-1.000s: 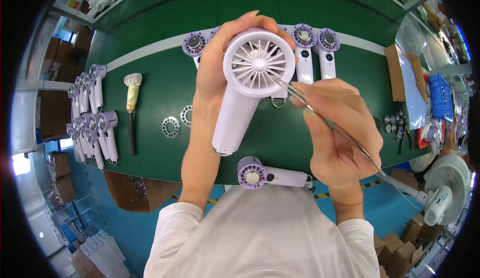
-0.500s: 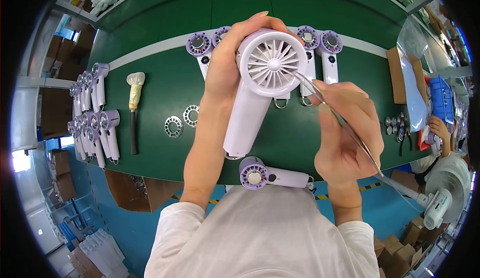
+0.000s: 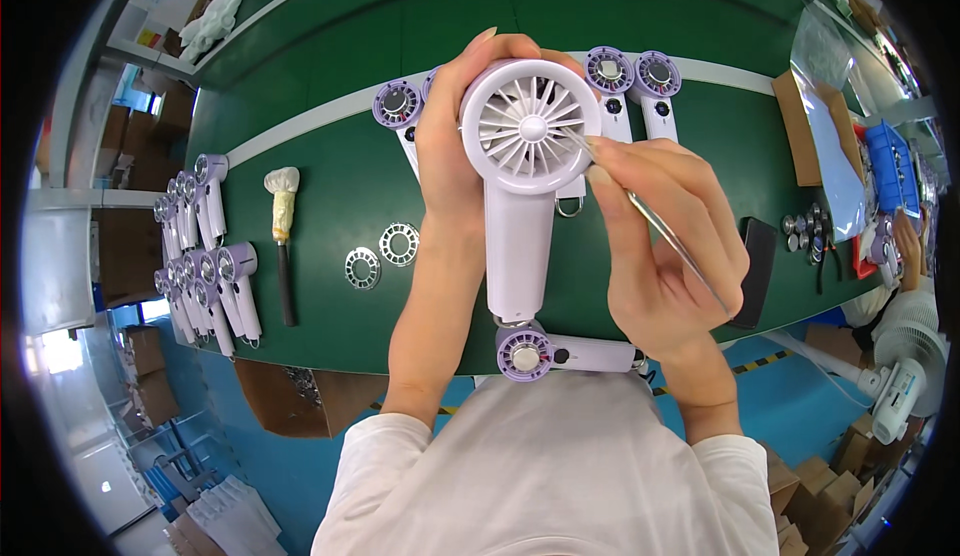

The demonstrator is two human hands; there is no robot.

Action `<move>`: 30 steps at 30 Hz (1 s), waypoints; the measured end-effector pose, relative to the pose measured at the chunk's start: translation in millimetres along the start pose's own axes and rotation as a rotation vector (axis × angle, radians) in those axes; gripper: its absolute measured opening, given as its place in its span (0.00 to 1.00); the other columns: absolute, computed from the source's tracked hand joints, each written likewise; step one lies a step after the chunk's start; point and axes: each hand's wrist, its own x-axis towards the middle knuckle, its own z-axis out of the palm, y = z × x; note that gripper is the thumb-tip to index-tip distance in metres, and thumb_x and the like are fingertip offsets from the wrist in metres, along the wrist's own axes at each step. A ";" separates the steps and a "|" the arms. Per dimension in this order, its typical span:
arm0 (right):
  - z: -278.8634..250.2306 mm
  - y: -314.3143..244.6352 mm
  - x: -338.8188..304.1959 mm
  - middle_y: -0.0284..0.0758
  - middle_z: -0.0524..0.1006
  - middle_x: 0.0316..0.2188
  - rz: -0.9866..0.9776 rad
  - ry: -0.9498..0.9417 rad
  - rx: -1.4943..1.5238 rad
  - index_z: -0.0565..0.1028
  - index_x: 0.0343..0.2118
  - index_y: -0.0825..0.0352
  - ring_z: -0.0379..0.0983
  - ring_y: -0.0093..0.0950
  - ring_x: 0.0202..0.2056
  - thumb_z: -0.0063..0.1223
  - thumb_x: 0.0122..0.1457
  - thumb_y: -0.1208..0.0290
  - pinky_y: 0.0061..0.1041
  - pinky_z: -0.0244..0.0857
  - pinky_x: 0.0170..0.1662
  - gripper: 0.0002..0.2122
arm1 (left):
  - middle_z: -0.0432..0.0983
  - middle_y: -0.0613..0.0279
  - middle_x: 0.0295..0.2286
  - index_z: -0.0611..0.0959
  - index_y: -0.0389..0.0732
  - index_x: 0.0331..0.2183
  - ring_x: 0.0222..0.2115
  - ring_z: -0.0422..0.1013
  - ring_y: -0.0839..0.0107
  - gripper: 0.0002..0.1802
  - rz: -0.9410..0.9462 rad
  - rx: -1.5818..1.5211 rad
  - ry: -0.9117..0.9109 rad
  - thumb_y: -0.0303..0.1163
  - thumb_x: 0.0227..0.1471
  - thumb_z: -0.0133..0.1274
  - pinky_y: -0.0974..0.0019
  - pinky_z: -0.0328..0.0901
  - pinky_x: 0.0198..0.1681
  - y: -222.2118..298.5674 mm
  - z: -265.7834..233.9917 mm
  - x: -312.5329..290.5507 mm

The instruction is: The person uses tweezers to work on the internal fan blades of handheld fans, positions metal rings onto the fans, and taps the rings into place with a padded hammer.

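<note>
My left hand (image 3: 452,146) is wrapped round the head of a pale purple handheld fan (image 3: 518,246), its slatted grille facing me and its handle pointing down. Between thumb and fingers, my right hand (image 3: 680,246) pinches metal tweezers (image 3: 668,234). Their tips reach the right side of the grille, among the slats; whether they grip anything there I cannot make out. Another purple fan (image 3: 590,354) lies on its side at the near table edge, below the held one. Two silver slotted rings (image 3: 363,268) rest on the green table, left of my left forearm.
Several fans (image 3: 658,86) lie along the far side of the table. More fans (image 3: 200,266) stand grouped at the left, near a brush (image 3: 283,221). A black box (image 3: 752,272), small metal parts (image 3: 800,230) and a carton (image 3: 800,146) are at right. Beyond them shows another person's hand (image 3: 908,246).
The held fan has turned more upright, its handle swinging rightward. My right hand has moved left with the tweezers, whose tips now sit farther in over the grille. The view has shifted slightly.
</note>
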 end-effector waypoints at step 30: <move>-23.0 -9.7 4.2 0.45 0.81 0.39 0.016 -0.139 -0.035 0.76 0.44 0.77 0.78 0.36 0.36 0.58 0.55 0.84 0.34 0.70 0.46 0.13 | 0.77 0.46 0.31 0.78 0.39 0.32 0.31 0.76 0.54 0.19 0.078 -0.082 0.055 0.43 0.64 0.39 0.57 0.74 0.28 0.6 4.2 1.2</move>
